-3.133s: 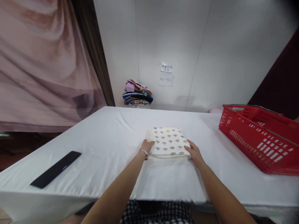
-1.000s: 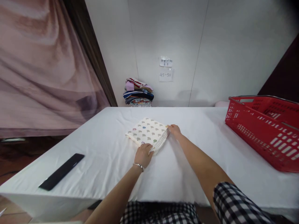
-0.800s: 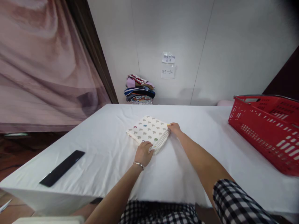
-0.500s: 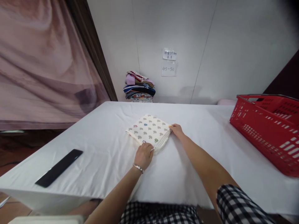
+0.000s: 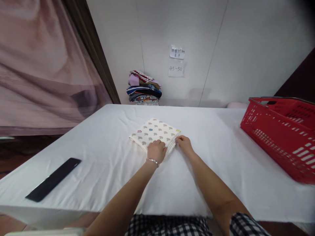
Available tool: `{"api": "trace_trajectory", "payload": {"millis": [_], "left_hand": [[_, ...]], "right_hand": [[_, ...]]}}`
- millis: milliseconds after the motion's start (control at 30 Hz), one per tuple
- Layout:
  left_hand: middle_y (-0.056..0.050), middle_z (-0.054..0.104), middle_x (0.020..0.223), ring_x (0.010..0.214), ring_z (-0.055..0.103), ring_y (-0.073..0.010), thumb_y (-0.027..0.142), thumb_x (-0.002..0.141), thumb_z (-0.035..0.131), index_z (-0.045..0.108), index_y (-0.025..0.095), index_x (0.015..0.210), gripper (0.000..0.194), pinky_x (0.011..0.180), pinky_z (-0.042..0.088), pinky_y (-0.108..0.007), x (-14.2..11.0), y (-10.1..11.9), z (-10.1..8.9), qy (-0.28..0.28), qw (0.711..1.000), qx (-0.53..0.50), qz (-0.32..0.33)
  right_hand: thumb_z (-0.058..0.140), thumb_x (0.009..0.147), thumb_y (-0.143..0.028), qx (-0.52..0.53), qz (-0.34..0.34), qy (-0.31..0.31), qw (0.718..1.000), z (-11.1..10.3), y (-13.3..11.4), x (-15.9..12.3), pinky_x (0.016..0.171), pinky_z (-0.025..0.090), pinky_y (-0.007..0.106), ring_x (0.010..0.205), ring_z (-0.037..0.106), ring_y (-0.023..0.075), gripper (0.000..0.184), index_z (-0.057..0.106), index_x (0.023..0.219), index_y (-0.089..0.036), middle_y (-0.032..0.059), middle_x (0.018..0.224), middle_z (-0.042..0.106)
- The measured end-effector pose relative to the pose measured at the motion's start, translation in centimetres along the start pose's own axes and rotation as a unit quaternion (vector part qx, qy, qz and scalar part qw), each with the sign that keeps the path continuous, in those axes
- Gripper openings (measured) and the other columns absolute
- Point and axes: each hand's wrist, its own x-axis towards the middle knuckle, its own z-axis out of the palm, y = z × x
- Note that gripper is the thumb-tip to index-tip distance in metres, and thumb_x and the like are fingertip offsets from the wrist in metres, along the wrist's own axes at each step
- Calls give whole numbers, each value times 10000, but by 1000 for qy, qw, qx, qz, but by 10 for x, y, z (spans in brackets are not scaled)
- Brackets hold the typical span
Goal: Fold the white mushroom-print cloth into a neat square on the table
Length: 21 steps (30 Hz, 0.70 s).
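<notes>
A folded white cloth [image 5: 154,131] with grey mushroom-like prints and a few coloured ones lies on the white-covered table, its layered edges facing right. My left hand [image 5: 157,151], a silver bracelet at its wrist, is over the near corner. Its fingers are bent on top of the cloth and the thumb reaches the layered edge. At the right corner my right hand [image 5: 184,144] has its fingertips pinched on the layers of that same edge. The fingertips of both hands are partly hidden.
On the table's left lies a flat black strip [image 5: 53,179]. A red plastic basket [image 5: 278,134] stands at the right. Beyond the far edge rises a pile of folded fabrics [image 5: 144,88] against the wall, near paper signs [image 5: 176,69]. A pink curtain [image 5: 44,65] hangs at left.
My left hand has moved from the near edge further onto the top of the cloth. The right hand has slid from the corner tip slightly down the layered edge. The view has shifted a little.
</notes>
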Motion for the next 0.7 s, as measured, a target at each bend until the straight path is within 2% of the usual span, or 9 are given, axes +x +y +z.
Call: {"api": "trace_trajectory", "payload": {"millis": [100, 267, 367, 467, 567, 700], "left_hand": [[-53, 590, 960, 938, 534, -205, 331, 821, 480, 626, 210, 884, 200, 772, 405, -324, 11, 5, 4, -36, 999, 22, -29], [-51, 588, 972, 926, 554, -215, 409, 803, 492, 633, 214, 871, 250, 735, 434, -323, 19, 8, 7, -56, 996, 34, -54], [-63, 589, 980, 929, 562, -223, 396, 817, 467, 643, 208, 861, 261, 731, 440, -329, 23, 10, 3, -81, 994, 44, -54], [-55, 593, 997, 920, 570, -212, 379, 836, 426, 653, 226, 875, 277, 734, 440, -326, 25, 10, 0, -97, 993, 27, -67], [-33, 593, 1016, 904, 574, -200, 390, 838, 405, 658, 256, 887, 291, 733, 437, -320, 25, 8, -1, -96, 992, -2, -84], [-46, 588, 1010, 907, 570, -204, 344, 856, 359, 656, 241, 876, 315, 728, 439, -326, 22, 10, 0, -90, 993, 18, -79]], "right_hand": [[509, 679, -352, -1, -10, -24, 1000, 1, 4, 1, 592, 408, 244, 626, 550, 151, 231, 657, 714, -179, -10, 619, 630], [520, 678, -332, 4, -17, -56, 998, 1, 5, 9, 601, 403, 229, 637, 548, 139, 190, 649, 697, -193, -19, 645, 633], [545, 664, -319, 37, 22, -82, 996, -1, 1, 12, 552, 380, 208, 590, 522, 119, 155, 632, 662, -191, -28, 602, 609], [546, 673, -345, 65, 66, -114, 989, -3, -4, 13, 438, 314, 198, 441, 436, 88, 187, 592, 604, -177, -37, 490, 542], [526, 694, -394, 89, 97, -153, 979, -4, -9, 12, 362, 246, 203, 337, 353, 70, 265, 543, 552, -172, -42, 407, 476], [542, 675, -356, 115, 118, -176, 970, 1, -11, 10, 331, 209, 199, 301, 339, 61, 234, 520, 533, -171, -45, 386, 462]]}}
